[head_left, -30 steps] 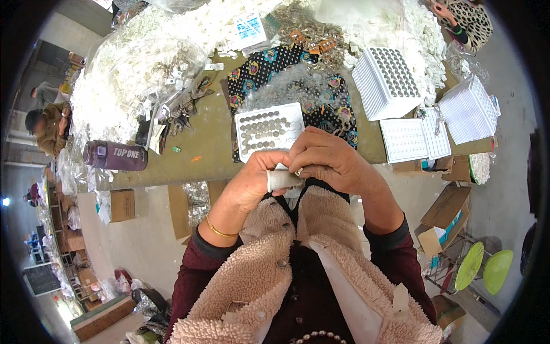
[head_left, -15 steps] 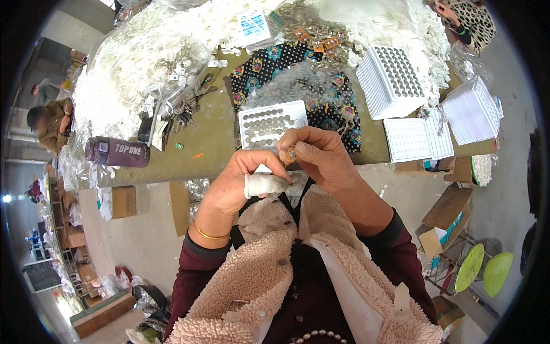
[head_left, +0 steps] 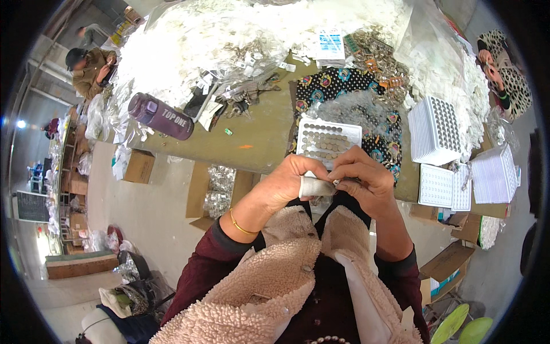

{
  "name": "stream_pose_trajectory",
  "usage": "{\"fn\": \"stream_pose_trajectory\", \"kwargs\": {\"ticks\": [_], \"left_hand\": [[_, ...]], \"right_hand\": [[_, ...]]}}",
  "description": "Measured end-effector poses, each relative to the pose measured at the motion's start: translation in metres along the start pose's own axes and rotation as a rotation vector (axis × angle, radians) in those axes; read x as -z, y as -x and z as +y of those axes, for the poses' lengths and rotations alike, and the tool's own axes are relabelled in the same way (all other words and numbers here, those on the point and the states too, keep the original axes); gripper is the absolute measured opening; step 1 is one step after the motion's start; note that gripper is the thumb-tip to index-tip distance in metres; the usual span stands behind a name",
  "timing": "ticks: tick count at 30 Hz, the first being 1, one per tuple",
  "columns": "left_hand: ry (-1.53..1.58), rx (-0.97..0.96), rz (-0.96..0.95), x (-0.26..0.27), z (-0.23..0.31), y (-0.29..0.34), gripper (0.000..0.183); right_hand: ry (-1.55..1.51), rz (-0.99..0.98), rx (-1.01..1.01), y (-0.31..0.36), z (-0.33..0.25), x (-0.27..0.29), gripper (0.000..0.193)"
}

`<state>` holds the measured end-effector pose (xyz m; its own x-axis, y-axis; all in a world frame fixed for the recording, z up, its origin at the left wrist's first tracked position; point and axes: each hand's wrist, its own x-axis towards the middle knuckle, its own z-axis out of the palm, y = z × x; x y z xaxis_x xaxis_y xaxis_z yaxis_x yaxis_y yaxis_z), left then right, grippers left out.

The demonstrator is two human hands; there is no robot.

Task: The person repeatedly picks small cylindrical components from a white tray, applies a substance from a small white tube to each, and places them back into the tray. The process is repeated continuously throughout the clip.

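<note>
My left hand (head_left: 285,182) is closed in a pinch, with a white cloth sleeve (head_left: 317,187) over one finger. Whatever its fingertips grip is hidden. My right hand (head_left: 366,179) pinches a tiny pale piece (head_left: 336,182) right against the left fingertips; its kind is too small to make out. Both hands meet just in front of the table's near edge, above my lap. Directly beyond them lies a white tray (head_left: 357,135) with rows of small round grey discs (head_left: 327,141). It rests on a black dotted cloth (head_left: 307,86) with clear plastic film (head_left: 355,110) on it.
A purple bottle (head_left: 160,116) lies at the left. White pieces (head_left: 258,23) are heaped along the back. Stacked disc trays (head_left: 429,133) and other white trays (head_left: 435,186) stand at the right. Open cardboard boxes (head_left: 197,192) sit below the table. Other people (head_left: 91,71) work at both sides.
The view has swung, so the table sits further right. My right hand has come down closer to the left fingertips; the small orange-brown piece it showed before is no longer visible.
</note>
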<state>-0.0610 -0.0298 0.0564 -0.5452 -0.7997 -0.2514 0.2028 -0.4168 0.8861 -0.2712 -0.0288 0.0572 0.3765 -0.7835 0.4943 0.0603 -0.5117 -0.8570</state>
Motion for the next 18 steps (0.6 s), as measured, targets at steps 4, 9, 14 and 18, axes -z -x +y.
{"fn": "stream_pose_trajectory", "kwargs": {"ticks": [4,9,14,18], "left_hand": [[0.000,-0.014,-0.002,0.003,0.001,0.001,0.009],[-0.009,-0.133,-0.021,0.006,0.007,0.006,0.014],[0.011,-0.211,-0.067,0.011,0.014,0.007,0.021],[0.033,-0.217,-0.082,0.012,0.014,0.005,0.025]], "right_hand": [[0.178,-0.094,0.126,-0.003,0.000,0.001,0.025],[-0.593,0.117,-0.278,-0.005,0.011,-0.016,0.017],[-1.045,0.145,-0.344,-0.001,0.023,-0.036,0.018],[-1.163,0.156,-0.320,0.001,0.028,-0.039,0.017]]}}
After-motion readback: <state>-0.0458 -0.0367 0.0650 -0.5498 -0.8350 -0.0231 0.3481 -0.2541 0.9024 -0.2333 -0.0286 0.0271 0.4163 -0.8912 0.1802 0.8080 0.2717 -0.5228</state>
